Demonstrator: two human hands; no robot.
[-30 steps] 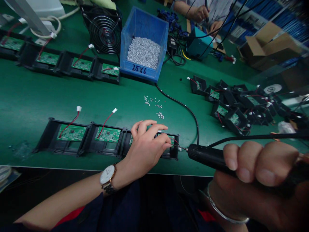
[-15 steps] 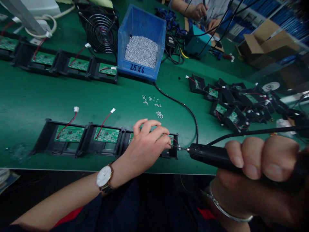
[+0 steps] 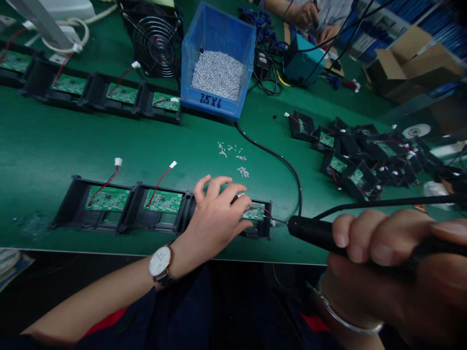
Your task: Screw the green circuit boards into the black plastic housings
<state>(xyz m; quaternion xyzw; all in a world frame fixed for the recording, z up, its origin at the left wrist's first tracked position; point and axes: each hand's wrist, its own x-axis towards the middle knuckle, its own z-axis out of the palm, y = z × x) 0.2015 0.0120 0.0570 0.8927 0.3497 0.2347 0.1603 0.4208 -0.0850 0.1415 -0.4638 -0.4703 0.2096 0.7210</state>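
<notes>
My left hand (image 3: 215,218) rests with fingers spread on the rightmost of three black housings (image 3: 160,209) lined up near the table's front edge, each holding a green circuit board (image 3: 163,201). My right hand (image 3: 386,262) is wrapped around a black electric screwdriver (image 3: 314,232). Its bit tip touches the right end of the housing under my left hand. A small scatter of loose screws (image 3: 237,160) lies on the green mat just beyond.
A blue bin (image 3: 219,63) full of screws stands at the back, a black fan (image 3: 155,39) to its left. Another row of housings (image 3: 91,92) runs along the back left. A pile of housings (image 3: 365,155) lies at right. Another person's hands (image 3: 306,14) work at the far side.
My left hand has slid slightly left, uncovering more of the rightmost circuit board. The screwdriver stays at the housing's right end.
</notes>
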